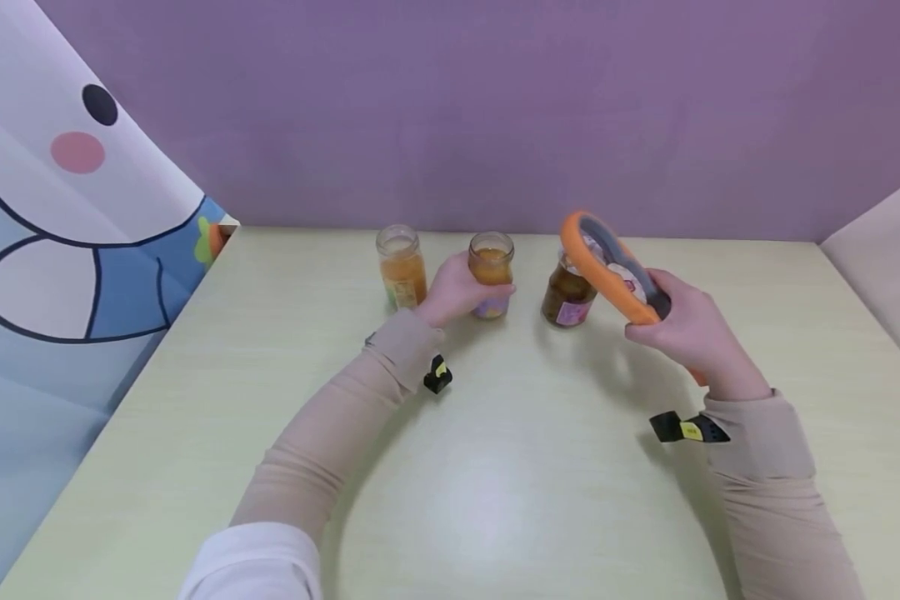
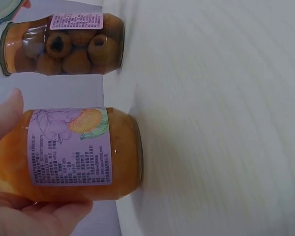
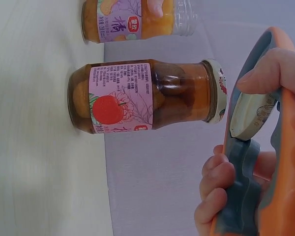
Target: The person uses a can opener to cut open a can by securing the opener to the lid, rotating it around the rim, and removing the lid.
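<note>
My left hand [image 1: 456, 292] grips the middle jar [image 1: 491, 271], an uncapped glass jar of orange fruit with a purple label, standing on the table. Its fingers and thumb lie around the jar's sides in the left wrist view. In my right hand [image 1: 686, 329] is an orange and grey jar opener [image 1: 606, 285], raised above the table. A pale metal lid [image 3: 253, 115] sits inside the opener's loop, with my thumb against it. Beside the opener stands a dark jar [image 3: 128, 98] of brown round fruit, still capped with a white patterned lid [image 3: 218, 91]; the opener overlaps its top in the head view.
Left of my left hand stands another uncapped jar [image 1: 403, 271] of orange fruit. All the jars are near the back of the pale table [image 1: 487, 467], before a purple backdrop [image 1: 450, 108]. A cartoon-printed cloth [image 1: 67, 275] hangs at the left.
</note>
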### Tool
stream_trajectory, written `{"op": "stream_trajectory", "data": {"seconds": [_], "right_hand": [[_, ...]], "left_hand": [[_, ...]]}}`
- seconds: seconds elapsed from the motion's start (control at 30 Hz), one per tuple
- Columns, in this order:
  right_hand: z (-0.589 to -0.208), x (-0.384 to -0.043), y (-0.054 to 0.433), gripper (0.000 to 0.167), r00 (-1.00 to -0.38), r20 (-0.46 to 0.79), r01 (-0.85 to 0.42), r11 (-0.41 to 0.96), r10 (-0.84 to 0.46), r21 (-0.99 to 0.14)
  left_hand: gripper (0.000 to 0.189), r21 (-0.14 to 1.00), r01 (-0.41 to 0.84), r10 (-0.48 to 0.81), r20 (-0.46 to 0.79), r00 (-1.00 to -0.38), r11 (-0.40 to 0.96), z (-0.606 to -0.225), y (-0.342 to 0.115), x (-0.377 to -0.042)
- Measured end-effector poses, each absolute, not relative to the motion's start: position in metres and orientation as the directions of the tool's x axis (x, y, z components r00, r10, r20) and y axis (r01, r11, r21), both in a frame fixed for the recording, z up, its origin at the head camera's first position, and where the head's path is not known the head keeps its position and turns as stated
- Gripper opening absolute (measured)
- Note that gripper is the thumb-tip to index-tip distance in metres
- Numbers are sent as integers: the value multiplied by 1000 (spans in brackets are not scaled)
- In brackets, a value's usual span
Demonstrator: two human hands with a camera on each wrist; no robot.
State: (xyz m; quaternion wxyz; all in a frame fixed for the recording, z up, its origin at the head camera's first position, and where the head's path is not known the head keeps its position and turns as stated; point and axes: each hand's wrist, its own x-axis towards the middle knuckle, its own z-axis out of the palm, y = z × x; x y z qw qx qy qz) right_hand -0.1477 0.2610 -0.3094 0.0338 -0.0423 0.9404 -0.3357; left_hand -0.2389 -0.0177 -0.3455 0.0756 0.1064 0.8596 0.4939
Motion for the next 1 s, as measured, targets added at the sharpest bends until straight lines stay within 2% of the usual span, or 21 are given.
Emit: {"op": "stream_trajectory", "data": {"seconds": [0.3,0.53,0.73,1.0], "right_hand": [[-306,-147,259,74,-993,-27,-73,779,-114,-623],[-307,-146,263,76,-993,-43,-60,778,-111,-625],[-306,-146,267,74,-995,-24,-62,779,-99,-624],[-306,-146,269,75,-994,-37,-56,790,-99,-611]], "left_hand": [[55,879,129,312,-23,-950,458,-350,-20,-244],[67,892,135,379,-43,-925,431,-344,-24,-244],[82,919,26,317,-109,-942,394,-337,-32,-234],[69,939,-21,233,-107,-966,343,-347,-38,-220]]}}
